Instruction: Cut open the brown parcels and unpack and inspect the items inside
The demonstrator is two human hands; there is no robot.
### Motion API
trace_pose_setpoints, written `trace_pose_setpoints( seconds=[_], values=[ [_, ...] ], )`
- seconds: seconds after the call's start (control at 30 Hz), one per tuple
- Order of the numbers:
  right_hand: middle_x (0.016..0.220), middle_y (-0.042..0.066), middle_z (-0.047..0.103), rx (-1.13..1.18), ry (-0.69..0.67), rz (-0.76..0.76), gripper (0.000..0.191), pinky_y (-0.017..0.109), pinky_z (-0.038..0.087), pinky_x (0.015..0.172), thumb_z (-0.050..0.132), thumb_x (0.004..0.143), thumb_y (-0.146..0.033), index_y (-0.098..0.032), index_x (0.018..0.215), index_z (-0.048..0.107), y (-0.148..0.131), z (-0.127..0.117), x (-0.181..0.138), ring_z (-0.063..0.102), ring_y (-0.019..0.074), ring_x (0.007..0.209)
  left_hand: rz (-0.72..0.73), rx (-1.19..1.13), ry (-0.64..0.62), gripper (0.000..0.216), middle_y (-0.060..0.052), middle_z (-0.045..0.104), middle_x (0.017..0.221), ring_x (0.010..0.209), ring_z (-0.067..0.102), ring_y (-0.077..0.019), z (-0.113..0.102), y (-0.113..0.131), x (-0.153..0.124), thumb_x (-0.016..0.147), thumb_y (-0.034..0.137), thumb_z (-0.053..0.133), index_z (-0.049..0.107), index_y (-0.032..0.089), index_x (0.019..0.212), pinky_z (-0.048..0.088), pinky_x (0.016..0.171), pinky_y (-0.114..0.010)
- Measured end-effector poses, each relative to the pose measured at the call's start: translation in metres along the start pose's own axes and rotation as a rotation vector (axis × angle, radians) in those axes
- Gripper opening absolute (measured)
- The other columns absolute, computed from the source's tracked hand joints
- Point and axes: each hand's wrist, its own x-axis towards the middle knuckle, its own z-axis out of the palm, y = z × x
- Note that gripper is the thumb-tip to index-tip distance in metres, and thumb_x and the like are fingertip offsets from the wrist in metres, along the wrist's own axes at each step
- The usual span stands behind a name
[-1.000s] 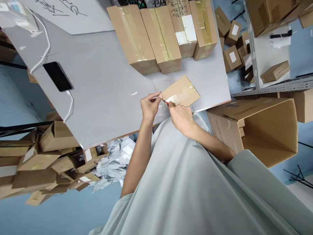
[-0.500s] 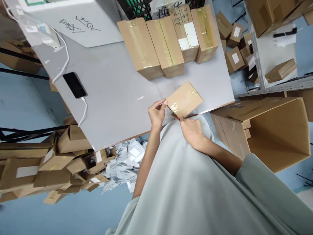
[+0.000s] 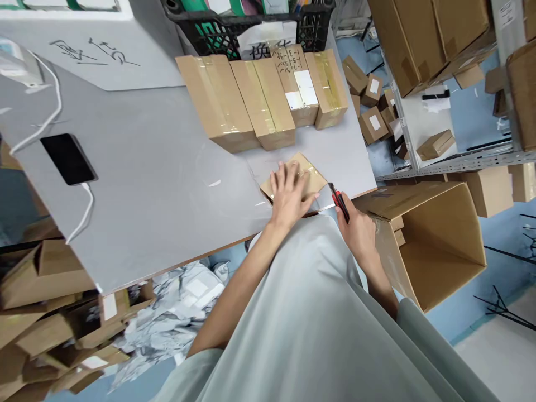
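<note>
A small taped cardboard box point(image 3: 315, 177) lies at the front edge of the grey table point(image 3: 167, 184). My left hand point(image 3: 288, 192) rests flat on top of it, fingers spread, hiding much of its upper face. Just right of the box, my right hand point(image 3: 357, 226) is wrapped round a red and black utility knife point(image 3: 340, 202). The knife's dark tip points up and left, close to the box's right corner; whether it touches cannot be made out.
Several taped cartons point(image 3: 263, 106) stand behind the small box, before a black plastic crate point(image 3: 205, 30). A phone point(image 3: 69, 159) with a white cable lies left. A large open carton point(image 3: 444, 240) stands right of the table. Opened boxes point(image 3: 46, 268) and crumpled wrapping point(image 3: 180, 307) lie lower left.
My left hand has gone from pinching the box's left corner to lying flat on top. My right hand has drawn away rightward from the box's front edge, exposing the knife. The view has shifted.
</note>
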Motion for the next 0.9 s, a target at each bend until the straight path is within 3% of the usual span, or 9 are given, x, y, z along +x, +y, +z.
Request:
trace_pose_setpoints(
  seconds=[0.1, 0.2, 0.57, 0.73, 0.9],
  values=[
    [0.133, 0.014, 0.084, 0.034, 0.076, -0.001, 0.060, 0.032, 0.059, 0.081, 0.042, 0.120, -0.039, -0.025, 0.178, 0.041, 0.005, 0.004, 0.005, 0.083, 0.0298, 0.101, 0.008, 0.050, -0.036, 0.082, -0.017, 0.033, 0.186, 0.176, 0.010, -0.0497, 0.015, 0.006, 0.003, 0.098, 0.057, 0.074, 0.052, 0.026, 0.171, 0.005, 0.139, -0.078],
    [0.134, 0.014, 0.084, 0.044, 0.107, -0.043, 0.060, 0.031, 0.059, 0.080, 0.045, 0.119, -0.037, -0.025, 0.177, 0.042, 0.005, 0.007, 0.009, 0.083, 0.0297, 0.100, 0.004, 0.064, -0.026, 0.082, -0.016, 0.032, 0.187, 0.177, 0.008, -0.0478, 0.021, 0.003, 0.004, 0.100, 0.058, 0.071, 0.049, 0.026, 0.173, 0.003, 0.139, -0.078],
    [0.110, 0.016, 0.086, 0.032, 0.143, -0.142, 0.061, 0.032, 0.049, 0.071, 0.049, 0.114, -0.042, -0.025, 0.173, 0.052, -0.006, 0.013, 0.023, 0.078, 0.0298, 0.082, 0.037, 0.124, -0.049, 0.084, -0.017, 0.034, 0.185, 0.176, 0.011, -0.0512, 0.012, 0.007, 0.006, 0.099, 0.057, 0.074, 0.052, 0.022, 0.171, 0.007, 0.139, -0.078],
    [0.111, 0.017, 0.086, 0.034, 0.147, -0.148, 0.063, 0.034, 0.053, 0.076, 0.046, 0.114, -0.041, -0.022, 0.174, 0.049, -0.017, 0.013, 0.025, 0.079, 0.0307, 0.087, 0.059, 0.081, -0.096, 0.083, -0.015, 0.037, 0.184, 0.175, 0.015, -0.0520, -0.001, 0.006, -0.001, 0.096, 0.054, 0.079, 0.055, 0.025, 0.169, 0.009, 0.139, -0.079],
    [0.125, 0.015, 0.082, 0.024, 0.097, -0.218, 0.061, 0.032, 0.056, 0.090, 0.039, 0.116, -0.032, -0.022, 0.176, 0.045, -0.029, 0.012, 0.038, 0.078, 0.0266, 0.102, 0.034, -0.002, -0.075, 0.076, -0.013, 0.042, 0.183, 0.174, 0.018, -0.0527, -0.004, -0.001, -0.002, 0.095, 0.048, 0.077, 0.059, 0.027, 0.166, 0.008, 0.138, -0.079]
  ],
)
